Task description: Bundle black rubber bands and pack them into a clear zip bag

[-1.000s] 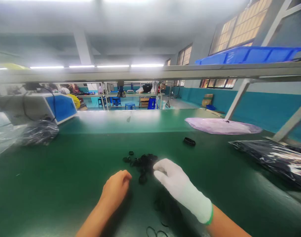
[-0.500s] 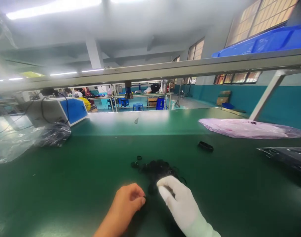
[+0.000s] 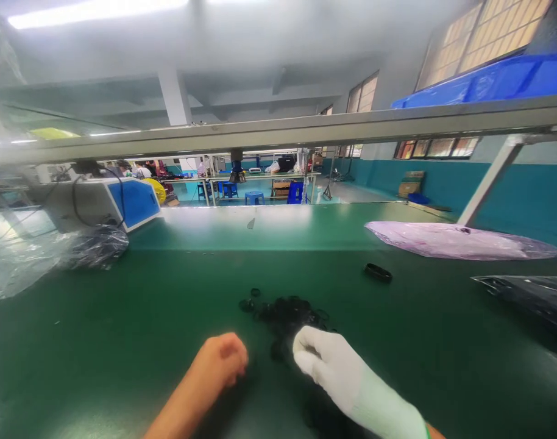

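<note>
Black small rubber rings [image 3: 290, 314] heaped mid green desk [image 3: 123, 341]; white-gloved right hand [image 3: 326, 360] pinching at near edge, bare left hand [image 3: 221, 360] curled shut beside. Sorting underway; next needs single-ring pickup.

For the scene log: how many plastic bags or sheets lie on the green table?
4: a clear bag far left, a dark bag beside it, a pink bag far right, a dark bag at the right edge. More may lie outside the view.
</note>
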`<state>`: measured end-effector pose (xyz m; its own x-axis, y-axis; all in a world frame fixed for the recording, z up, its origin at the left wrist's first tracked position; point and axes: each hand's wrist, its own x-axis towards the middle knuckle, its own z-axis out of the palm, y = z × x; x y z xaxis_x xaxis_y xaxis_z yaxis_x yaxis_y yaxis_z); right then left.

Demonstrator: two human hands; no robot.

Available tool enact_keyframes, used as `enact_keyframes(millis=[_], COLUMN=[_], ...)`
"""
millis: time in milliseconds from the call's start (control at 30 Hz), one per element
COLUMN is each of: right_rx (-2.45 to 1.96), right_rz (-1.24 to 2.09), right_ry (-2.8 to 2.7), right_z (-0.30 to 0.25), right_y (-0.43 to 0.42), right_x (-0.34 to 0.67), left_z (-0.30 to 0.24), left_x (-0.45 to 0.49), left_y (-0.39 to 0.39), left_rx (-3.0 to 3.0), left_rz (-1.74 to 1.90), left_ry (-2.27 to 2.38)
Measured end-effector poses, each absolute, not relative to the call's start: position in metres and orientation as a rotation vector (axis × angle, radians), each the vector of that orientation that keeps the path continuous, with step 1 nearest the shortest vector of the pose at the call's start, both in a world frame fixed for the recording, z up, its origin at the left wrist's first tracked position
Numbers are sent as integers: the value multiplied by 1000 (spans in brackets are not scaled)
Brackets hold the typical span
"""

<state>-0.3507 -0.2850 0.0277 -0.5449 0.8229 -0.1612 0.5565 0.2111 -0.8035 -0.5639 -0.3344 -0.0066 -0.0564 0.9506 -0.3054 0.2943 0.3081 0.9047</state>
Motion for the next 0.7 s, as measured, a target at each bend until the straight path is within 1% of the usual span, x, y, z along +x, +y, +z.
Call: enact_keyframes(millis=[100, 133, 167, 233, 300, 367, 433, 500, 600, 700], right_rx=[-1343, -1353, -1361, -1378, -1386, -1385, -1378, -1326, -1219, -1139], right_rz=[1211, 1176, 1141, 1087, 1041, 996, 1036, 1244, 1612, 1798], right_ry=[-2518, -2595, -2629, -2591, -2472, -2334, -2178, -1967, -1664, -1482], right_z=[35, 36, 36, 36, 33, 29, 23, 15, 4, -7], right_y=[-279, -278, -277, -275, -274, -272, -272, -272, -273, -272], right_x=[-339, -336, -335, -335, -338, -342, -349, -356, -368, -375], left_z=[6, 8, 7, -1, -14, -26, -30, -28, -23, -22], left_x=[-553, -547, -540, -527, -519, -516, -516, -517, -518, -520], left_y=[-333, -331, -328, -320, -311, -306, -306, -311, -319, -323], left_rx=[1489, 1556, 1622, 1772, 1885, 1866, 1708, 1529, 1383, 1139], left_rz=[231, 140, 127, 257, 409, 529, 695, 857, 973, 1083], left_ry=[1805, 1893, 1980, 2075, 2066, 2043, 1969, 1827, 1649, 1455])
